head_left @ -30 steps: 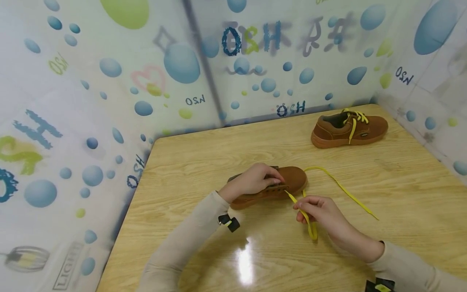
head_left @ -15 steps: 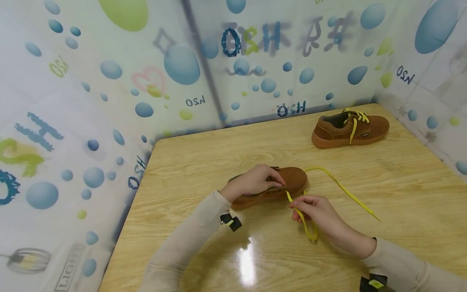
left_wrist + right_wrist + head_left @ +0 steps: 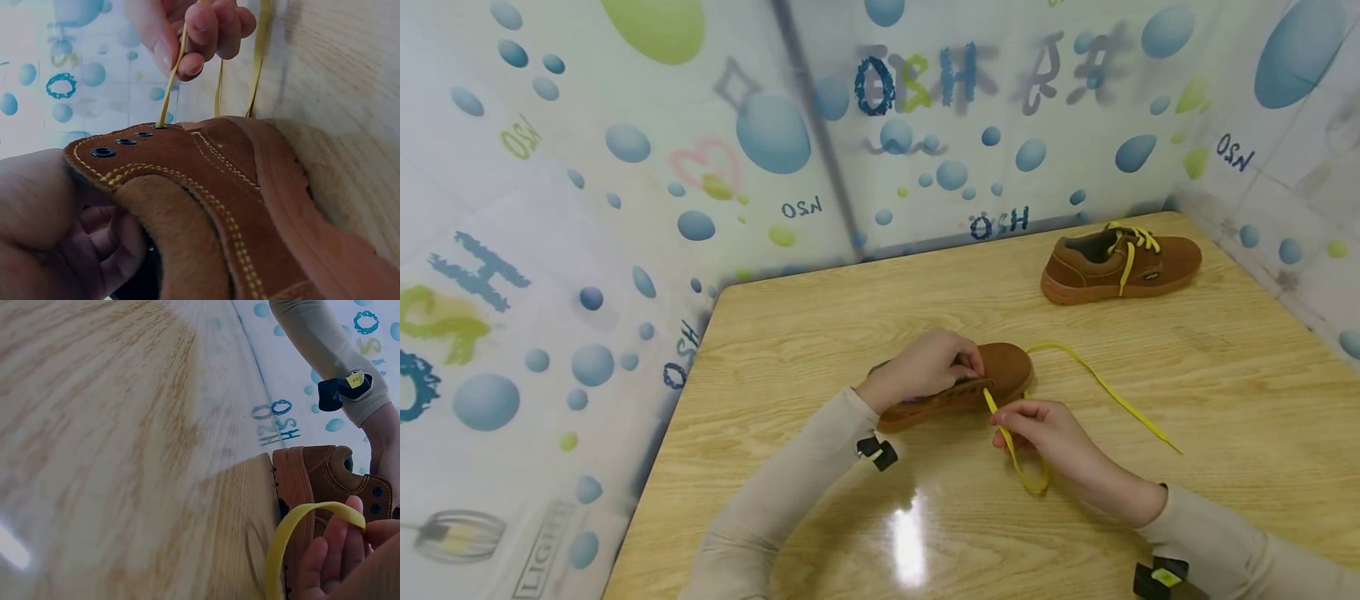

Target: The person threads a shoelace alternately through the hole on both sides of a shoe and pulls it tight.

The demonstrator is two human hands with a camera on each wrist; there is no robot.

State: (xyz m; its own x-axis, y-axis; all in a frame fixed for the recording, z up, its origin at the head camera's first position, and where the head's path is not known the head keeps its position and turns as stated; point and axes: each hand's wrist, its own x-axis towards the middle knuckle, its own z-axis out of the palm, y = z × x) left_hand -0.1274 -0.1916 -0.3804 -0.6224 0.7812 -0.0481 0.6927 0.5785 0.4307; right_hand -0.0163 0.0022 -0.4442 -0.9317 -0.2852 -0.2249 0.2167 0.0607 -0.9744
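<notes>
A brown work shoe (image 3: 1006, 364) stands on the table with its toe to the right. My left hand (image 3: 925, 367) lies over its opening and holds the eyelet flap, fingers curled inside the shoe under the flap in the left wrist view. A yellow shoelace (image 3: 169, 100) runs up out of an eyelet toward the toe end, past bare black-rimmed eyelets (image 3: 103, 152). My right hand (image 3: 1048, 432) pinches this lace between thumb and fingers, just in front of the shoe. Below those fingers the lace hangs in a loop (image 3: 284, 534). My left fingertips are partly hidden.
A second brown shoe (image 3: 1123, 271), laced in yellow, stands at the back right of the wooden table (image 3: 820, 325). The other lace end (image 3: 1097, 383) trails across the tabletop right of the toe. A patterned wall sheet (image 3: 955, 175) borders the back.
My right hand has moved slightly left toward the shoe, and the hanging lace loop has shifted left with it. My left hand has shifted a little on the flap. The second shoe stays put.
</notes>
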